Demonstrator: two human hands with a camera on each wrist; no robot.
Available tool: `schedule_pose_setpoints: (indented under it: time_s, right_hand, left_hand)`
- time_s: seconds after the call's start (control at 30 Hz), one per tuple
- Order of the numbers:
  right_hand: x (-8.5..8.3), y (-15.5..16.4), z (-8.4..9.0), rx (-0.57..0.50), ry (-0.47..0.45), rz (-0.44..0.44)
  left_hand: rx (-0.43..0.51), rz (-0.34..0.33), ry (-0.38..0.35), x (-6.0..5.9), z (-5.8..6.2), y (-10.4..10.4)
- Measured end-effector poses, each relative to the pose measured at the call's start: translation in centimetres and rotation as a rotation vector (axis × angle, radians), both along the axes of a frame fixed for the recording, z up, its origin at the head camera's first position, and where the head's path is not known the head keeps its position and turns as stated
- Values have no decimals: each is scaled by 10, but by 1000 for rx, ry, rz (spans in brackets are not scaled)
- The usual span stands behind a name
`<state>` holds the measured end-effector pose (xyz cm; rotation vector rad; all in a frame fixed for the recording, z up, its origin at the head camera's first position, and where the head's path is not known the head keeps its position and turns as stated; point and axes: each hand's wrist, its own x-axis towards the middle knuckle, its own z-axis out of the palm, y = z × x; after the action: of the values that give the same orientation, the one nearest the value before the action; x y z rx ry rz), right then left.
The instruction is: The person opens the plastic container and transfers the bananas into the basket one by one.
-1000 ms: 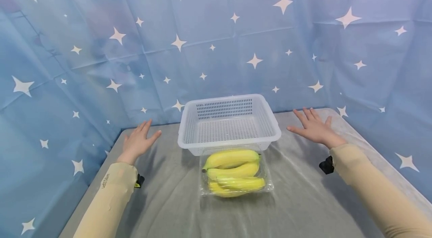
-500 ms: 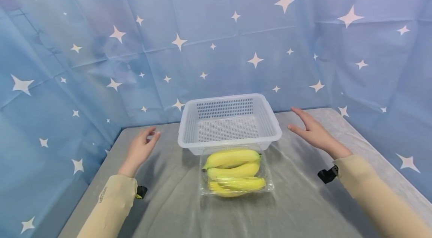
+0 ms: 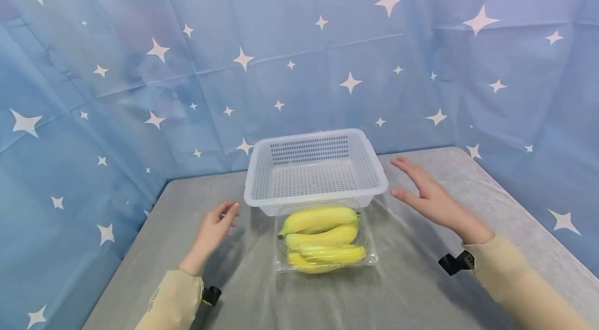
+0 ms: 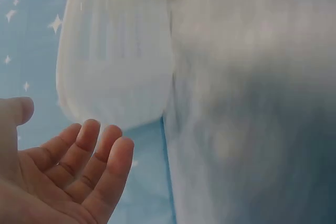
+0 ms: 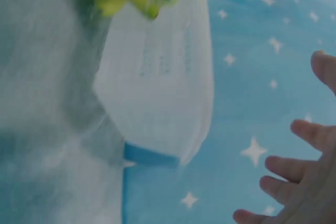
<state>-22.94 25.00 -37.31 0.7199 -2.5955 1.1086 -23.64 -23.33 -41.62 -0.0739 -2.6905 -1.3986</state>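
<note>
My left hand [image 3: 214, 230] hovers left of the bananas with loosely bent fingers and nothing in them. On the other side, my right hand [image 3: 432, 197] is held in the air right of the basket, thumb and fingers apart. Several yellow bananas [image 3: 323, 234] lie in a clear plastic container [image 3: 369, 252] at the middle of the table. Behind it stands a white plastic basket [image 3: 315, 197] with slotted walls and nothing inside. In the left wrist view the fingers [image 4: 113, 156] are relaxed; in the right wrist view the fingers [image 5: 286, 169] are spread.
A grey cloth covers the table [image 3: 412, 288]. Blue curtains with white stars [image 3: 210, 86] hang behind it and along both sides, close to the table's edges. Dark wrist cameras [image 3: 456, 263] stick out from the cuffs.
My left hand has moved right and nearer to me, its fingers bending. My right hand has turned, its fingers drawing together, and shifted slightly left. Container and basket have stayed put.
</note>
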Motion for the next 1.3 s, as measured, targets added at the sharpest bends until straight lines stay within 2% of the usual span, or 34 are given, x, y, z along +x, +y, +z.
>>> schedule_pose_setpoints:
  time_s: [0.13,0.33,0.6,0.8,1.07,1.3]
  right_hand:
    - [12,-12,5,25,64,42]
    - [22,-32,6,98,124,98]
    - [26,-54,-4,182,162,183]
    - [29,-62,-9,230,220,219]
    - [35,-76,-13,267,209,279]
    - [40,-88,-18,299,131,324]
  left_hand:
    - [80,-30,-38,8,-8,17]
    - [142,-84,-74,15,-17,35]
    - [182,-109,-110,16,-27,44]
    - [229,-172,-138,18,-29,51]
    - [383,-190,-235,20,-32,58]
    - [527,-199,-313,24,-37,59]
